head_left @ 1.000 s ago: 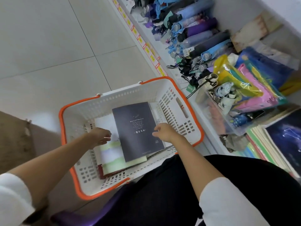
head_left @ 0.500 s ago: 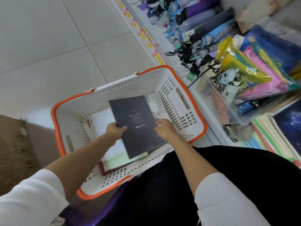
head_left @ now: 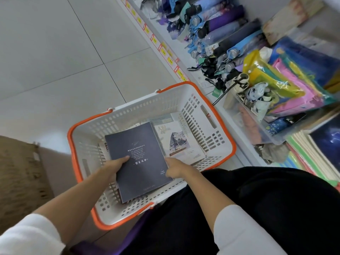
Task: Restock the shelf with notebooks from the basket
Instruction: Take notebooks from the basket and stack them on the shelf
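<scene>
The left hand (head_left: 112, 169) has come in from the side and now clamps the left edge of the dark notebook (head_left: 139, 162), thumb on the cover. The right hand (head_left: 176, 168) looks to pinch the right edge. The book is tilted up inside the basket (head_left: 128, 116), uncovering a mountain-cover notebook (head_left: 179, 142) to its right.

This is an early stage, I judge: nothing from this lift is shelved and more books lie below. The shelf (head_left: 185, 52) is on the right. The notebook stack (head_left: 312, 153) at its near end seems the open spot, since the clear bin (head_left: 257, 129) and umbrellas (head_left: 230, 34) crowd the far part. The basket's right rim must be cleared.
</scene>
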A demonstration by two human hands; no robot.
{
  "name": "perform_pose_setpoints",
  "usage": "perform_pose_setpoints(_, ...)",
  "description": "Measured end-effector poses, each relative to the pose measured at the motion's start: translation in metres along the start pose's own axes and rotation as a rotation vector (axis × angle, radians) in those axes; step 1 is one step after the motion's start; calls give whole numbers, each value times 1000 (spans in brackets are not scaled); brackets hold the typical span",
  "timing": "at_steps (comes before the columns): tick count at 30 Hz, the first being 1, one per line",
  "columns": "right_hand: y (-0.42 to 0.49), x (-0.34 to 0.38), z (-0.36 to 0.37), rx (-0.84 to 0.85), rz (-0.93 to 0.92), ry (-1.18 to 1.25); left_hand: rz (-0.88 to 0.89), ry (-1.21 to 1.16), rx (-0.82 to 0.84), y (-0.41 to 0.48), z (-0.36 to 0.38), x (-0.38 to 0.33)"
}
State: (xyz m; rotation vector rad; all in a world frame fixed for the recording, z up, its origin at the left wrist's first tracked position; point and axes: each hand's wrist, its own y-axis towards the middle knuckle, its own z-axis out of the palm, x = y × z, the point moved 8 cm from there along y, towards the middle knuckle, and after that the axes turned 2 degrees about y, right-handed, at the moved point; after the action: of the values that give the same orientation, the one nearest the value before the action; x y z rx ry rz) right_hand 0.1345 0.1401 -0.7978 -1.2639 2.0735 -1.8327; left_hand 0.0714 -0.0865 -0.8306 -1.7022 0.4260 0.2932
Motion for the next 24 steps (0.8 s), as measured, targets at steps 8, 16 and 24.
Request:
perform_pose_setpoints(8, 1, -5, 8, 36, 10, 28, -5, 99, -6, -11, 3, -4)
perform_pose_setpoints(16, -5, 0, 4, -5, -4, 41, 54, 28, 105, -14, 1, -21)
perform_pose_setpoints(24, -24, 23, -13, -121, -121, 112, 225, 4, 258, -51, 27, -72)
